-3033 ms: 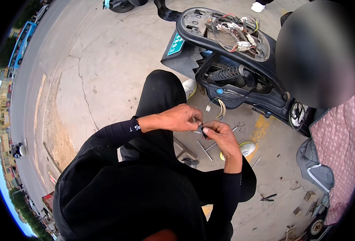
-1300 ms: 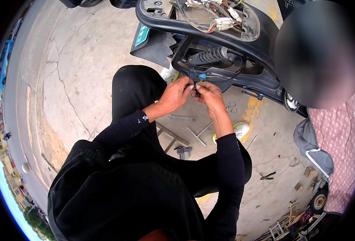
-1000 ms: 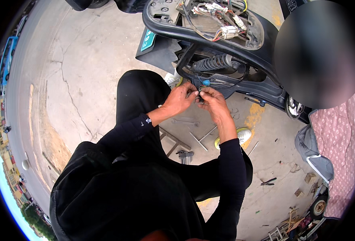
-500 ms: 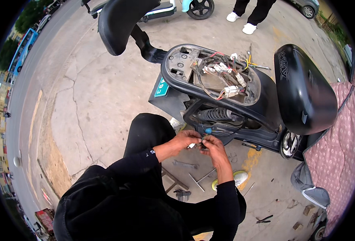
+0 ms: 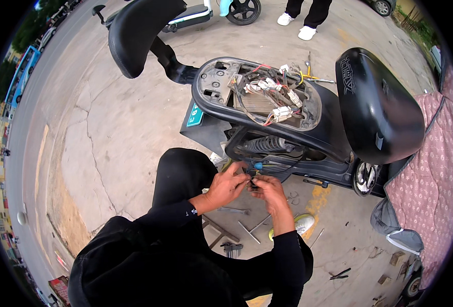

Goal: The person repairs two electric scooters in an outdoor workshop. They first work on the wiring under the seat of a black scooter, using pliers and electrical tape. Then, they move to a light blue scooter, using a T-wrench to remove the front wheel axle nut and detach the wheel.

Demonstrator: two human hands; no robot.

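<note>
Beside the rear wheel area of a black electric scooter, my hands meet low in front of the shock absorber. My left hand is closed, its fingertips pinching thin dark wires. Close against it, my right hand pinches the same small bunch; the exact ends are hidden by the fingers. Just above the fingertips sits a blue piece, with a thin rod or lead running right from it. In the scooter's opened seat bay lie tangled wires with white connectors.
The black seat stands tipped up at right, beside a pink patterned cover. On the ground are a wrench, a T-shaped tool and pliers. Another person's white shoes show at the far side.
My hands have shifted slightly, with the left fingers more raised and curled over the bunch. The white connector by my left fingers no longer shows. The whole view has shifted a little.
</note>
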